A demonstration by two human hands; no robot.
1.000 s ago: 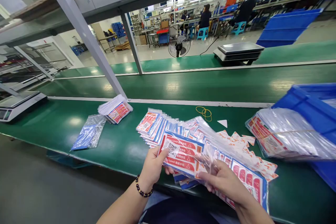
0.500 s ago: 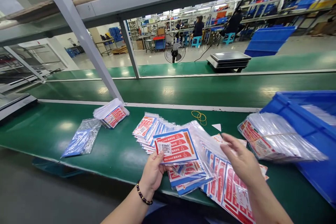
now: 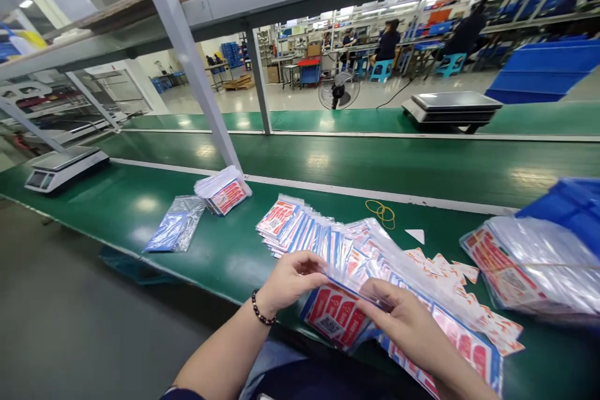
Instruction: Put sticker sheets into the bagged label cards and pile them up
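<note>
A clear plastic bag with a red, white and blue printed label card [image 3: 335,319] hangs between my hands, its opening edge uppermost. My left hand [image 3: 295,281] pinches the left end of that edge between thumb and fingers. At the right end, my right hand [image 3: 398,315] has its thumb and fingers closed on the clear edge. Behind them spreads a fanned row of bagged label cards [image 3: 300,228]. Red-and-white label sheets [image 3: 464,340] lie under and beside my right hand, with small orange-and-white stickers [image 3: 469,300] to their right.
Yellow rubber bands [image 3: 380,214] and a white paper triangle [image 3: 415,235] lie behind the row. At right, a banded bag bundle [image 3: 525,269] leans by a blue bin [image 3: 567,200]. Leftward are another bag stack [image 3: 225,190], a blue-filled bag [image 3: 173,225] and a scale [image 3: 65,169].
My right hand, apart and open before, now grips the bag's edge. My left hand has shifted to the top edge, and the card has tipped downward. The view has swung left.
</note>
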